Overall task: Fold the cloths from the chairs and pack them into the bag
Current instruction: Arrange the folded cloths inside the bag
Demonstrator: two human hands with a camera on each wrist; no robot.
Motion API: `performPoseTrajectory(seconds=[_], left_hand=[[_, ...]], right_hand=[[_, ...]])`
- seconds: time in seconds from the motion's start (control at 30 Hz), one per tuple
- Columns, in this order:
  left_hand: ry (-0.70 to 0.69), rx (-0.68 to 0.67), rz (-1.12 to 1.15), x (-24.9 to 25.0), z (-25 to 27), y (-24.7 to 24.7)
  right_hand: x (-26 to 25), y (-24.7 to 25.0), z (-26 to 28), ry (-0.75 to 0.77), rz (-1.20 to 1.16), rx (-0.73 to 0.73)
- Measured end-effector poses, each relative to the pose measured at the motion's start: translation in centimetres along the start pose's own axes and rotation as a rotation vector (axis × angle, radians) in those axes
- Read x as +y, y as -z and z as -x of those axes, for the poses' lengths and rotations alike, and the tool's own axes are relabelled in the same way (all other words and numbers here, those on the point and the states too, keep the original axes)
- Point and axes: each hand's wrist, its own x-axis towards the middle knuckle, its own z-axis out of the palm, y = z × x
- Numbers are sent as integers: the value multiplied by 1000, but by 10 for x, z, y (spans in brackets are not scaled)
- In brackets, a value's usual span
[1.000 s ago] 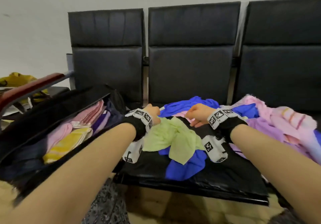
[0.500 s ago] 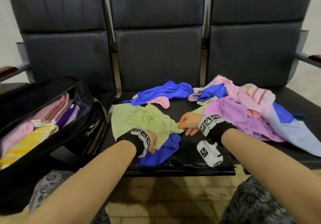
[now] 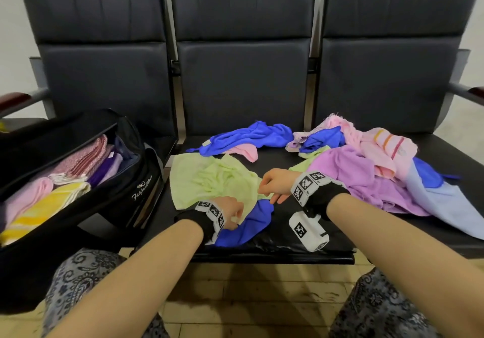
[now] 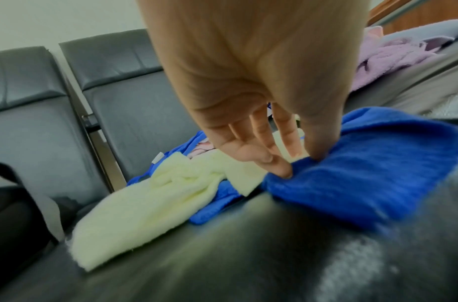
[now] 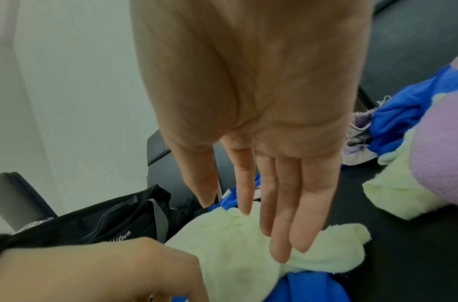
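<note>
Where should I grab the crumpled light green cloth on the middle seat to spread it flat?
Judging by its pose, pinch the crumpled light green cloth at its flat far-left corner from above; that edge lies free on the black seat, while its near edge overlaps a blue cloth.

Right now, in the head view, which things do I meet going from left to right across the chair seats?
Black bag → light green cloth → right hand → purple cloth → light blue cloth.
</note>
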Motion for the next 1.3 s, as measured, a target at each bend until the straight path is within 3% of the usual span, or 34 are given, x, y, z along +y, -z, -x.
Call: performPoseTrajectory(seconds=[0.27, 0.5, 0.67, 0.77, 0.93, 1.13, 1.3], left_hand=[[64, 57, -75, 10, -3, -5], [39, 52, 80, 7, -4, -8], [152, 88, 2, 17, -6, -15], [156, 166, 166, 20, -5, -9], [93, 446, 616, 22, 11, 30], [15, 612, 797, 24, 26, 91], [-24, 744, 788, 23, 34, 115]], right_hand=[[-7, -8, 0, 14, 39, 12], [-6, -15, 3, 20, 41, 18], [-3, -20, 6, 22, 19, 10], [0, -22, 7, 15, 18, 8], [3, -15, 9, 54, 31, 27], [-10, -1, 12, 318, -70, 258], [-23, 14, 12, 448, -170, 608]])
